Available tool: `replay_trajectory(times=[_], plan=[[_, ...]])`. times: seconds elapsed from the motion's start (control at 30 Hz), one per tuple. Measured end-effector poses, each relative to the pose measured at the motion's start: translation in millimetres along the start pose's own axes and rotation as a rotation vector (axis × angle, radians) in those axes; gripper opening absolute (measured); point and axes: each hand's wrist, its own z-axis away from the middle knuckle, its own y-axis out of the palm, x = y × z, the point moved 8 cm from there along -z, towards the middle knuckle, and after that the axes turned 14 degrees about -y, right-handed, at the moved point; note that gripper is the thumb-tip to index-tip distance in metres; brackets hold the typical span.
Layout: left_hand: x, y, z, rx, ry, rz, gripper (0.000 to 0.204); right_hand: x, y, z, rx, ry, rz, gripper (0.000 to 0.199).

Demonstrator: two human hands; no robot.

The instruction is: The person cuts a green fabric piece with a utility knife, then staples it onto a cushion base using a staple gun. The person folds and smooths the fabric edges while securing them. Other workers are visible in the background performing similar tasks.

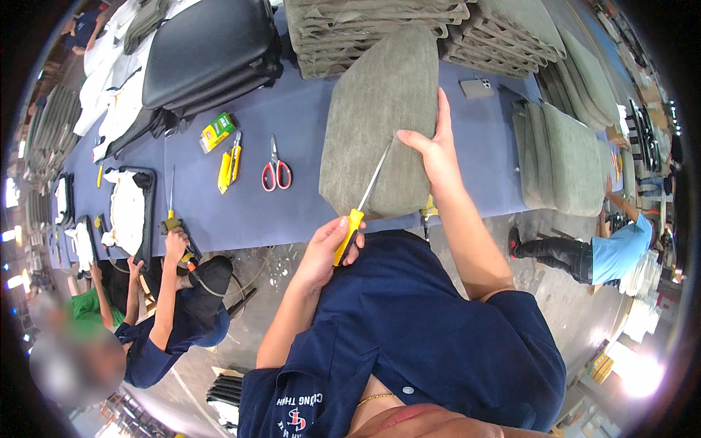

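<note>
Fingers (443, 117) around suede-like, round-cornered cushion (376, 120)

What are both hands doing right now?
Left hand: closed, holding the screwdriver.
Right hand: holding the cushion by its right edge, thumb on its face.

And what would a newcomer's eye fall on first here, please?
Probably the grey-green cushion near the centre, held at its right edge by the right hand. The left hand holds a yellow-handled tool, its shaft crossing the cushion's face. Red-handled scissors lie to its left.
</note>
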Motion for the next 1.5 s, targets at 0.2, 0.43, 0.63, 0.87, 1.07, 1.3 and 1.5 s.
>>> replay_trajectory(times=[0.2,0.43,0.63,0.87,1.07,1.3,1.5], plan=[[15,-16,-10,0.218,-0.086,0.303,0.050,4,12,2,0.009,0.012,-0.049,0.122],[19,-18,-15,0.300,-0.110,0.366,0.051,5,17,0,0.003,-0.019,-0.018,0.121],[4,-8,-9,-0.062,0.057,-0.126,0.044,11,20,3,-0.003,0.013,-0.046,0.119],[12,-4,-17,0.321,-0.099,0.323,0.050,13,19,2,-0.005,0.010,-0.048,0.118],[17,-27,-31,0.340,-0.075,0.474,0.047,10,20,2,0.010,0.025,-0.046,0.118],[57,-167,-28,-0.478,0.154,0.489,0.027,8,7,7,-0.013,0.064,0.040,0.118],[148,-265,-10,-0.715,0.233,1.277,0.021,12,13,7,-0.011,0.083,0.031,0.117]])
